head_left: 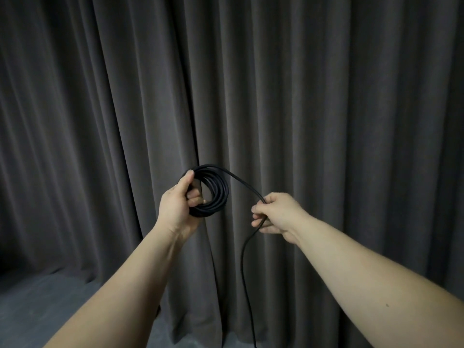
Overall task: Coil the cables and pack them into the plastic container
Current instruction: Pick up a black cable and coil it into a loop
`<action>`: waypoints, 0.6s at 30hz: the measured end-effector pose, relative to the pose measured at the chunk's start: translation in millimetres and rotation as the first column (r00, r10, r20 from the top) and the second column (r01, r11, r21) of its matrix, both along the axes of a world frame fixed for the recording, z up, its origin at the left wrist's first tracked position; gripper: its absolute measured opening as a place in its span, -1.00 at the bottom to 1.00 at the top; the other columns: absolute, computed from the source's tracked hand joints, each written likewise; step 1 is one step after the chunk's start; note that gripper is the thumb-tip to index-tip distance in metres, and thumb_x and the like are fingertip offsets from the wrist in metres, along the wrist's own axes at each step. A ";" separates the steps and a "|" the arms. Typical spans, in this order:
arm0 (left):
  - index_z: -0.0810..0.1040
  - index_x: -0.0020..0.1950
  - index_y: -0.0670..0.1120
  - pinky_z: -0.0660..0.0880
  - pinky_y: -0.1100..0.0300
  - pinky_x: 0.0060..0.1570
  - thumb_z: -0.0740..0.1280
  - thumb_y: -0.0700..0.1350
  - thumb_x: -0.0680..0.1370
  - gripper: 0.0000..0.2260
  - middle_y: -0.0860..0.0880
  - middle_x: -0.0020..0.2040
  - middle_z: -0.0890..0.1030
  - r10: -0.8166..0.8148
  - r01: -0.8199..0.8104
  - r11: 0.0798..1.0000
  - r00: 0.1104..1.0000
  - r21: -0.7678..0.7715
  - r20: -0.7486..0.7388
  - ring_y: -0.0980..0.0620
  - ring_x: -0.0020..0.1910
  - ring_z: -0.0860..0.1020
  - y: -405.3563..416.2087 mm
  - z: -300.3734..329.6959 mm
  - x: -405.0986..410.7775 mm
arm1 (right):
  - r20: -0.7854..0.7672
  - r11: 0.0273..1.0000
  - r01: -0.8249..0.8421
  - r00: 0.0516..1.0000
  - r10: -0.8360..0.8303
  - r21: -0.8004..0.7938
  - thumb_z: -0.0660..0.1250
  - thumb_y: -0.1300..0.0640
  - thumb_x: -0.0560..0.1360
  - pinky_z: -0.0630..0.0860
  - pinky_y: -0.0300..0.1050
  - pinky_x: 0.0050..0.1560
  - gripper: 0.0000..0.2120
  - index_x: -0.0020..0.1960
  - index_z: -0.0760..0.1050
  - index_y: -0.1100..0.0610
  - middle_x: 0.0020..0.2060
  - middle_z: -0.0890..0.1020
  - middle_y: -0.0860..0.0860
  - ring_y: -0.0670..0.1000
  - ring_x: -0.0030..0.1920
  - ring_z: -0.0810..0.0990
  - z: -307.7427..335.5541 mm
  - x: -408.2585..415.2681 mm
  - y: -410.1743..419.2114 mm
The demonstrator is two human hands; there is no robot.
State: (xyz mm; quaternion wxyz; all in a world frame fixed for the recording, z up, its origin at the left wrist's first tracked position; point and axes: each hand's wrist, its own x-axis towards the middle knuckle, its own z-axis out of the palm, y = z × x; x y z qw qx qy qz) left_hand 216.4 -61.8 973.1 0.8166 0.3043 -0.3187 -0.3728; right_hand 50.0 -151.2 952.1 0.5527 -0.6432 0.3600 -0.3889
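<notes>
Hanging behind both hands, a grey curtain [326, 96] meets the floor [50, 305]. Left hand [177, 209] grips the coiled cable [216, 194]; right hand [278, 213] pinches its loose strand.

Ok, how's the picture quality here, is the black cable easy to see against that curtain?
Head view: dim, even light, no glare; the black cable coil in the left hand blends into the dark grey curtain; wide-angle stretch swells the forearms near the bottom edge; slightly soft overall.

— What does the cable [213, 190] look like?
— Thin, black, wound into a tight round coil of many loops, held upright in the air.
— And the rest?
— One loose strand arcs off the coil's top, then hangs straight down.
</notes>
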 end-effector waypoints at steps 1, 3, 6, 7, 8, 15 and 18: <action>0.40 -0.24 -0.04 0.22 0.34 -0.41 0.28 -0.09 0.61 -0.78 0.10 -0.49 0.24 0.024 -0.024 1.000 1.000 0.006 -0.005 0.19 -0.59 0.18 -1.3 -0.3 0.6 | 0.057 0.998 0.060 0.997 -0.061 0.028 0.36 0.27 0.49 0.56 -0.08 -0.20 -0.86 -0.17 0.42 0.12 -0.34 0.57 0.06 -0.02 -0.41 0.60 -1.3 -0.2 -2.2; 0.40 -0.22 -0.03 0.24 0.33 -0.42 0.30 -0.10 0.60 -0.79 0.09 -0.46 0.25 0.090 -0.090 0.996 0.996 0.020 -0.022 0.18 -0.58 0.19 -3.8 -2.3 1.4 | 0.208 0.988 0.114 0.969 -0.134 0.105 0.40 0.26 0.47 0.57 -0.09 -0.24 -0.84 -0.18 0.42 0.15 -0.36 0.56 0.07 -0.02 -0.44 0.56 -1.9 -0.2 -4.1; 0.39 -0.23 -0.04 0.28 0.37 -0.49 0.31 -0.11 0.60 -0.79 0.08 -0.45 0.28 0.180 -0.177 0.983 0.981 0.037 -0.073 0.18 -0.57 0.22 -5.3 -5.6 1.4 | 0.400 0.983 0.051 0.909 -0.119 0.178 0.36 0.33 0.50 0.57 -0.15 -0.35 -0.85 -0.21 0.43 0.19 -0.38 0.52 0.09 -0.02 -0.45 0.48 1.0 4.2 -0.8; 0.39 -0.23 -0.05 0.28 0.38 -0.50 0.31 -0.11 0.60 -0.78 0.08 -0.45 0.28 0.188 -0.185 0.982 0.978 0.039 -0.087 0.18 -0.58 0.23 -5.6 -6.2 0.8 | 0.410 0.982 0.058 0.903 -0.128 0.179 0.34 0.34 0.50 0.55 -0.18 -0.37 -0.84 -0.21 0.44 0.20 -0.38 0.51 0.08 -0.04 -0.45 0.46 2.2 6.3 -0.2; 0.40 -0.24 -0.05 0.28 0.38 -0.50 0.31 -0.10 0.60 -0.77 0.08 -0.44 0.29 0.184 -0.181 0.983 0.978 0.039 -0.095 0.18 -0.58 0.23 -5.9 -6.4 0.4 | 0.396 0.981 0.090 0.906 -0.151 0.170 0.33 0.34 0.50 0.53 -0.20 -0.38 -0.84 -0.22 0.44 0.20 -0.37 0.50 0.07 -0.06 -0.44 0.44 3.2 8.7 -0.8; 0.45 -0.19 -0.06 0.27 0.36 -0.29 0.29 -0.01 0.60 -0.79 0.09 -0.46 0.33 -0.002 -0.001 1.000 0.991 -0.023 -0.132 0.19 -0.59 0.26 -4.4 -1.6 -2.2 | 0.104 0.955 0.217 0.974 -0.200 -0.202 0.36 0.26 0.47 0.38 -0.20 -0.33 -0.87 -0.26 0.56 0.14 -0.33 0.59 0.03 -0.02 -0.34 0.48 14.9 23.2 -7.2; 0.42 -0.21 -0.06 0.32 0.39 -0.47 0.29 -0.03 0.61 -0.78 0.07 -0.44 0.32 0.044 -0.053 0.997 0.986 -0.054 -0.159 0.19 -0.59 0.26 -2.3 8.0 -3.3 | -0.277 0.811 0.017 0.935 -0.220 -0.585 0.35 0.15 0.49 0.46 -0.19 -0.18 -0.88 -0.21 0.59 0.08 -0.26 0.64 0.00 0.03 -0.18 0.58 15.7 27.7 -0.3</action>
